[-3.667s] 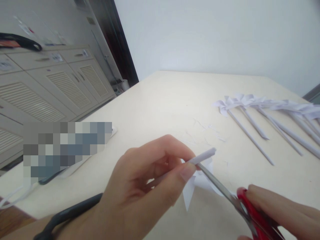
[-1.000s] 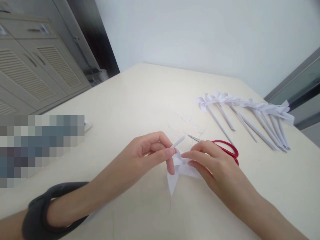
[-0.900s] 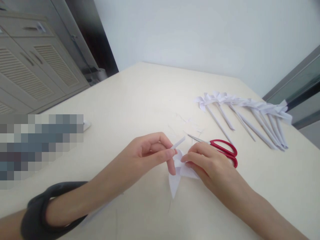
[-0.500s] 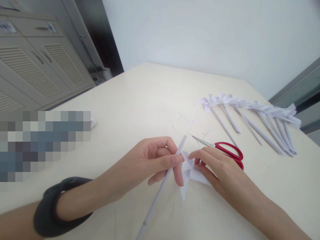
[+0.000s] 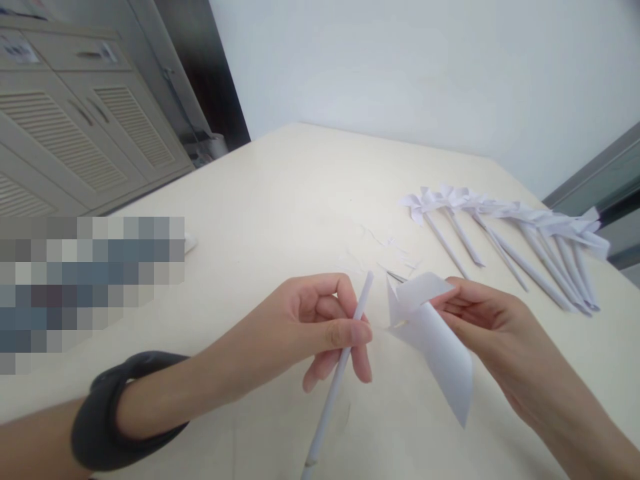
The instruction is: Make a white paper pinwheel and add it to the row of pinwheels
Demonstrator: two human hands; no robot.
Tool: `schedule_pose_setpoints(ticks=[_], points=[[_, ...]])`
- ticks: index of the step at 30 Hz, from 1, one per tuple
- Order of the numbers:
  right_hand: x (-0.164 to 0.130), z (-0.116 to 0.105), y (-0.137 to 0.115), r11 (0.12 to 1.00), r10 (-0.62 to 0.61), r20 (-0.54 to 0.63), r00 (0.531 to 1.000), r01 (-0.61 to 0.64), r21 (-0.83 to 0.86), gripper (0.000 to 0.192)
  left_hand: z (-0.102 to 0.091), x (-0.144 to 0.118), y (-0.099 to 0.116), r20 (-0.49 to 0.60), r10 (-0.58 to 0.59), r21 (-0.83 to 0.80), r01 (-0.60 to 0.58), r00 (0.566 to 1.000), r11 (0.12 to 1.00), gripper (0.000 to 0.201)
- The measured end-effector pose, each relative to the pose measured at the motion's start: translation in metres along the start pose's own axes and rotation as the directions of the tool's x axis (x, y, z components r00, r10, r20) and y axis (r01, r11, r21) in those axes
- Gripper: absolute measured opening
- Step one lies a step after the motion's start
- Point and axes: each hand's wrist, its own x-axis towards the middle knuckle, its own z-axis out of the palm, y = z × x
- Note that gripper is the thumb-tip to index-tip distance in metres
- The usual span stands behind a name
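Left hand [image 5: 320,327]: we're pinching the thin rolled white paper stick [image 5: 340,373], tip up.
Right hand [image 5: 480,313]: gripping the folded white paper pinwheel head [image 5: 435,333], just beside the tip.
Tip: we'd say keep the stick steady, centre the head squarely.

A thin white rolled paper stick [image 5: 336,387] is held tilted, its upper end pointing far and slightly right, its lower end running down toward the near edge of the view. Just to its right, apart from it, a folded white paper pinwheel [image 5: 434,337] is held above the table, one short flap curled up on the far side and one long pointed blade hanging near and right.
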Motion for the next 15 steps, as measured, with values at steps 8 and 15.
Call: schedule_pose_setpoints(ticks=[8, 15], points=[[-0.011, 0.016, 0.005, 0.917, 0.092, 0.111, 0.99, -0.127, 0.379, 0.01, 0.006, 0.002, -0.002, 0.087, -0.13, -0.013, 0.132, 0.988, 0.991, 0.015], [-0.014, 0.022, 0.005, 0.919, 0.088, 0.103, 0.991, -0.12, 0.376, 0.01, 0.01, 0.003, -0.002, 0.08, -0.159, -0.023, 0.161, 0.984, 0.987, 0.014]])
